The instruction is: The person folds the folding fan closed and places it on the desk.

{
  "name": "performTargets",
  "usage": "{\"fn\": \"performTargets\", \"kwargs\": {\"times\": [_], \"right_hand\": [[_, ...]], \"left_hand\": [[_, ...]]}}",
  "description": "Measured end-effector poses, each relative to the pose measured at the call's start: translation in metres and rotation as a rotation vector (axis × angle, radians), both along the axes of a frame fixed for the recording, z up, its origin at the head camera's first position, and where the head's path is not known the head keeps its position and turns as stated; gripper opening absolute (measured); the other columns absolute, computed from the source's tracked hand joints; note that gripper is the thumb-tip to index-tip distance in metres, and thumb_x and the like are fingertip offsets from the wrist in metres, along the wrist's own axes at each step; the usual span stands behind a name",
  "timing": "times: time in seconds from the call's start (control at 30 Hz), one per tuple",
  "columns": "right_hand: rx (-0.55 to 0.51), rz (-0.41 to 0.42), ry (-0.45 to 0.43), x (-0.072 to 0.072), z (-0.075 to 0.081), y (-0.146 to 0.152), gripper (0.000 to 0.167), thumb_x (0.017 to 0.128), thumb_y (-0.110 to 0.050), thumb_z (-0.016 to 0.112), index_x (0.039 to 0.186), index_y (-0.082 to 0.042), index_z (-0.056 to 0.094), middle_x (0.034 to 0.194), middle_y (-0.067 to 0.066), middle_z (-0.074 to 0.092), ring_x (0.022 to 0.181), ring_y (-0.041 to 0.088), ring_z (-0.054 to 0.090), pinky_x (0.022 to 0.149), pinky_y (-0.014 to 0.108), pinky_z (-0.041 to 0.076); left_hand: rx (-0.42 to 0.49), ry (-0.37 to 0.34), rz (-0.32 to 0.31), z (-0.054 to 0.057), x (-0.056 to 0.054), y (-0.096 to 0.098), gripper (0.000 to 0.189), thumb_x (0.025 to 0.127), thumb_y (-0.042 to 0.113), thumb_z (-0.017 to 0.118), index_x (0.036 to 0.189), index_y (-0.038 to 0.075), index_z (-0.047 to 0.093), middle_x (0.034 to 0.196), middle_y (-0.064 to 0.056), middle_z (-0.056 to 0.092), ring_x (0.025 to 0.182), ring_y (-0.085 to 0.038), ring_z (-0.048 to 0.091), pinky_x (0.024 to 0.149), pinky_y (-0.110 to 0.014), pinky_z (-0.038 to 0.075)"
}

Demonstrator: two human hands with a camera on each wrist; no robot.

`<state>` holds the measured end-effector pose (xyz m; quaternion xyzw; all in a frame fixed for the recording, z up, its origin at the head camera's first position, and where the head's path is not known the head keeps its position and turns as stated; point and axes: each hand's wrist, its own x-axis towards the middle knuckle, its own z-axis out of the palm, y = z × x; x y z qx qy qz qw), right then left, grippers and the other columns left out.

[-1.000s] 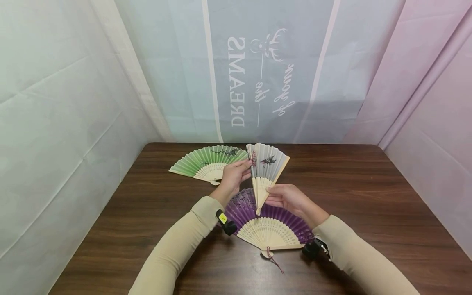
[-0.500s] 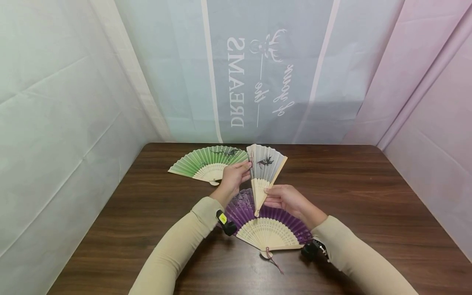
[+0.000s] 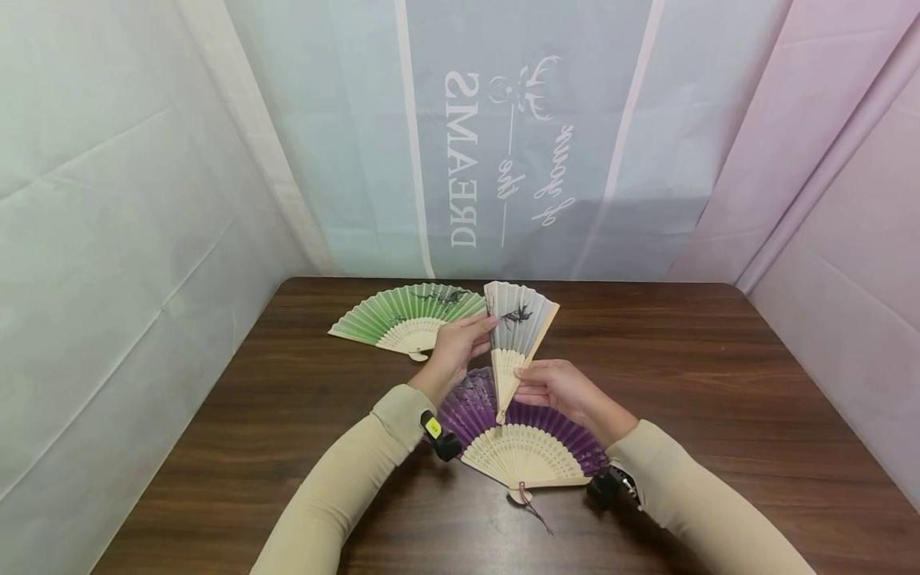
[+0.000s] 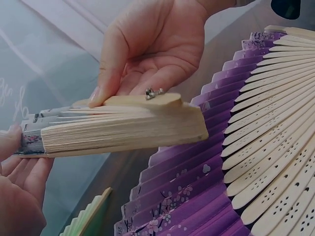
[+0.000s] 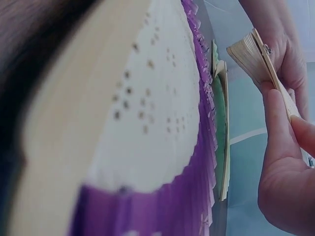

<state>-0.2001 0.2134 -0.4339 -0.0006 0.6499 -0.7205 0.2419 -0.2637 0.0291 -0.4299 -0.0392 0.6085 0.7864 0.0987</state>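
Note:
A pale grey folding fan (image 3: 517, 311) with a dark printed motif is partly spread above the table, between both hands. At its left side, the left hand (image 3: 454, 345) pinches the folded cloth and ribs. My right hand (image 3: 564, 385) grips the outer rib on the right side, thumb on the front. In the left wrist view the fan's bamboo ribs (image 4: 123, 130) are stacked thickly, several spreading at the top. A metal rivet (image 4: 153, 93) shows at its pivot end. Beneath lies an open purple fan (image 3: 553, 427), its tassel (image 3: 535, 515) toward the front.
An open green fan (image 3: 384, 315) lies at the back left, partly behind the left hand. The dark wooden table (image 3: 690, 343) meets a printed cloth backdrop (image 3: 359, 160) behind, with pale cloth walls on both sides.
The grey fan has narrowed slightly, and its pink print at the left has slipped mostly out of sight. The right hand has shifted a little left. Both other fans stay put.

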Motion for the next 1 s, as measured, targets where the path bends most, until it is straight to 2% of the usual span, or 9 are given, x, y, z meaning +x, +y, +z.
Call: {"fn": "performTargets", "kwargs": {"times": [0.17,0.5,0.73,1.0], "right_hand": [[0.030,0.013,0.000,0.0002,0.0043,-0.0013,0.012,0.099,-0.008,0.056,0.098,-0.003,0.066,0.080,0.000,0.075,0.075,0.009,0.074,0.080,0.027,0.064],[0.063,0.021,-0.014,-0.0004,0.0033,-0.0023,0.016,0.100,-0.007,0.055,0.107,0.004,0.065,0.082,0.002,0.076,0.077,0.010,0.074,0.081,0.029,0.064],[0.087,0.043,-0.003,-0.0031,0.0048,-0.0021,0.021,0.099,-0.006,0.056,0.113,0.009,0.063,0.082,0.002,0.075,0.077,0.012,0.073,0.082,0.031,0.064],[0.101,0.052,-0.008,-0.0026,0.0078,-0.0028,0.031,0.099,-0.006,0.054,0.122,0.016,0.056,0.082,0.002,0.075,0.078,0.011,0.073,0.082,0.031,0.064]], "left_hand": [[-0.023,-0.014,0.010,0.0007,0.0002,0.0001,0.043,0.090,0.014,0.074,0.128,-0.005,0.062,0.126,-0.021,0.066,0.104,-0.023,0.071,0.087,-0.027,0.062],[-0.063,-0.016,-0.001,-0.0002,0.0009,0.0015,0.040,0.089,0.015,0.075,0.124,-0.003,0.066,0.119,-0.018,0.071,0.093,-0.016,0.072,0.083,-0.026,0.063],[-0.098,-0.011,-0.019,0.0014,0.0025,0.0017,0.040,0.090,0.017,0.075,0.124,-0.001,0.066,0.121,-0.017,0.070,0.102,-0.021,0.072,0.086,-0.028,0.063],[-0.083,-0.007,-0.019,0.0013,0.0024,0.0031,0.039,0.090,0.016,0.074,0.124,-0.002,0.066,0.122,-0.018,0.070,0.104,-0.023,0.072,0.088,-0.029,0.062]]}}
